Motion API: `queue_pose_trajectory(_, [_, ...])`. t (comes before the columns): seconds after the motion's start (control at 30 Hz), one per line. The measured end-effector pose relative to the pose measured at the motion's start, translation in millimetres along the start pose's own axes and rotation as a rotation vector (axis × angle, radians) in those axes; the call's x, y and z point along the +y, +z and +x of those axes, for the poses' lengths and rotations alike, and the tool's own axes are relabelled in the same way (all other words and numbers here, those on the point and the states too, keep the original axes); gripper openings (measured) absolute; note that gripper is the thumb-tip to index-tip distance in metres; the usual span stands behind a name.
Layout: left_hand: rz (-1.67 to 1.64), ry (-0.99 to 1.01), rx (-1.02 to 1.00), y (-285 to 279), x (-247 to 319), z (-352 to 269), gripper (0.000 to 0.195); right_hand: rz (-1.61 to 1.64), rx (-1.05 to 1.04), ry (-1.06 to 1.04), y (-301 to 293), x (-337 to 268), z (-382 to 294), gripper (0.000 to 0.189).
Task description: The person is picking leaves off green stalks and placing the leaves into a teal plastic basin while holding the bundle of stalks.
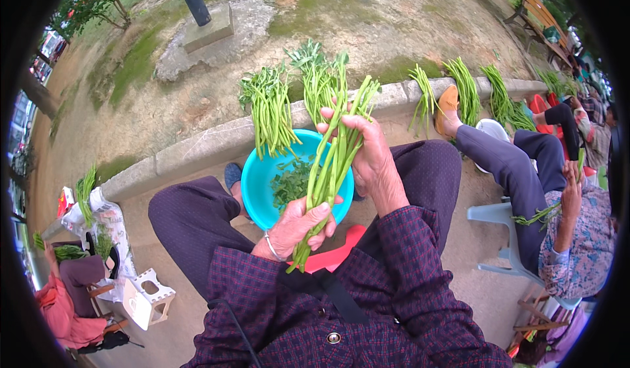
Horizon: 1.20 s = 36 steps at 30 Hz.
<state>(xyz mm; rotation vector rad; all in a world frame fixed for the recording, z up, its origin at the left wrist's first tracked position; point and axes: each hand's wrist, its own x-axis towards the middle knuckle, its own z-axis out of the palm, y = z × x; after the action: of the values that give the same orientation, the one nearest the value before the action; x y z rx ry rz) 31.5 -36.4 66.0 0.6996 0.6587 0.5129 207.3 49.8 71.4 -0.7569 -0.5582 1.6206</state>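
A bunch of long green leafy-vegetable stems [327,175] slants across my lap between both hands. My left hand [298,226], with a bracelet at the wrist, grips its lower end. Higher up, my right hand [370,146] curls around the stems, thumb in front and fingertips showing on the far side. Beneath the bunch stands a turquoise plastic basin [252,191] between my knees, with torn green leaves [291,183] at its bottom. One pile of stems [271,107] hangs from the stone kerb over the basin's far rim. Another leafy bundle [315,80] lies just behind my right hand.
The stone kerb [194,157] curves across in front, with more stem bundles [462,90] at right. Beside me on the right, a person [576,235] sits on a pale blue plastic chair [492,214]. At left are a folding stool [150,296] and another seated person [74,309].
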Motion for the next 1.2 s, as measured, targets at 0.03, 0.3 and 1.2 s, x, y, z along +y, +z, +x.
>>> queue_pose_trajectory(0.03, [-0.028, 0.002, -0.006, -0.3, 3.9, -3.4, 0.04, -0.05, 0.021, 0.016, -4.3, -0.3, 3.2, 0.041])
queue_pose_trajectory(0.3, [-0.339, 0.323, 0.162, -23.2, 15.9, 8.9, 0.033, -0.611, 0.35, 0.028, 0.7, 2.8, -12.9, 0.054])
queue_pose_trajectory(1.2, [-0.432, 0.408, 0.165, -49.0, -1.2, 28.8, 0.034, -0.579, -0.071, 0.11, 10.1, 67.9, -38.1, 0.018])
